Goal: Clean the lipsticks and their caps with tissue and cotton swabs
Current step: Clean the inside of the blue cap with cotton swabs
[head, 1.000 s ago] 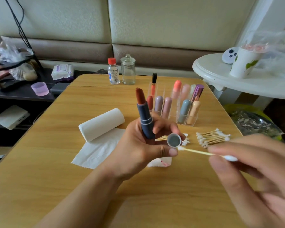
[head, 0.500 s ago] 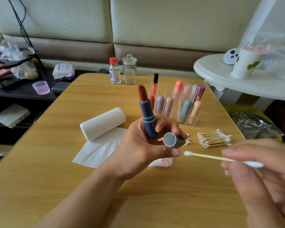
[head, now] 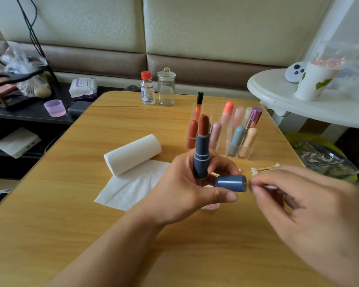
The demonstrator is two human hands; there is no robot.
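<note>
My left hand [head: 184, 189] holds an open blue lipstick [head: 201, 154] upright, its brown-red stick up. The thumb and fingers of that hand also pinch the blue cap [head: 231, 183], which lies sideways with its mouth to the right. My right hand [head: 311, 212] pinches a cotton swab [head: 270, 186], and the swab's front end is inside the cap's mouth. A tissue roll [head: 133, 154] and a loose tissue sheet [head: 133, 187] lie on the wooden table [head: 71, 224] behind my left hand. Spare cotton swabs [head: 264, 168] lie past my right hand.
A clear organiser [head: 226, 150] with several lipsticks stands at the table's back right. A red-capped bottle [head: 147, 89] and a glass jar [head: 166, 87] stand at the far edge. A white round side table [head: 311, 108] with a paper cup [head: 313, 81] is at the right.
My left hand turned the cap sideways, mouth to the right. My right hand moved left and pushed the swab's tip into the cap.
</note>
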